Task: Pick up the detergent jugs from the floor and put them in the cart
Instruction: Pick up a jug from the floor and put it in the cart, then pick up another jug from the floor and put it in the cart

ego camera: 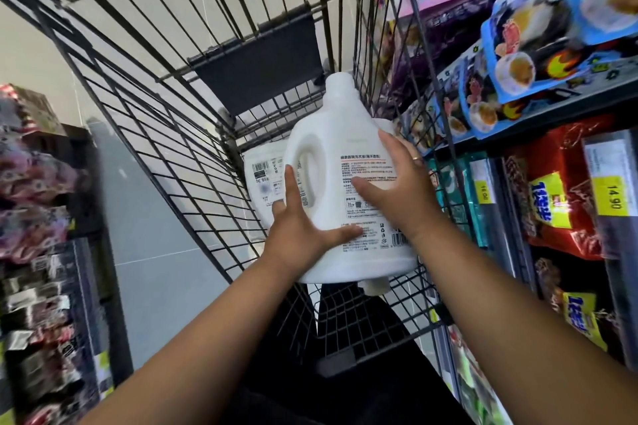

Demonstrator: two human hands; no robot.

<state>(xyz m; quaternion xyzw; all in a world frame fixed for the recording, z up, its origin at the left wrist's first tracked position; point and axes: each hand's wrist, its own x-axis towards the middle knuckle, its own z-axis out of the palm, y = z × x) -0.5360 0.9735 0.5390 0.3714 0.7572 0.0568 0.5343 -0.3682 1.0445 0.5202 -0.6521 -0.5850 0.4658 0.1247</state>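
**Q:** Where is the detergent jug (348, 148)?

**A:** The white jug is inside the basket of the black wire cart (165, 134), close to the right wall. Its cap points toward the far end of the cart and its printed label faces the camera. I cannot tell whether its base rests on the wire bottom.

**Q:** What is the state of each grip?

**A:** The left grip (303, 228) has its fingers apart and nearly straight, pressed against the jug's lower left corner. The thumb lies flat across the label and one finger lies along the moulded handle. The right grip (390, 179) is clamped on the jug's right side, with the thumb on the label and the fingers curled round the edge. One finger carries a ring (417, 158).

**Q:** What else is in the cart?

**A:** A second jug (262, 179), also white, sits behind and to the left of the held one, with its label print upside down to the camera. A white cap-like part (376, 283) projects below the held jug's base, and I cannot tell what it belongs to. A dark plastic flap (259, 69) hangs on the far end wall.

**Q:** What surrounds the cart?

**A:** To the right, just beside the cart, there are snack packs (538, 45) on shelving with yellow price tags (612, 197). To the left there are more packs (34, 183), which are blurred. The grey tiled floor (155, 252) is visible through the wire.
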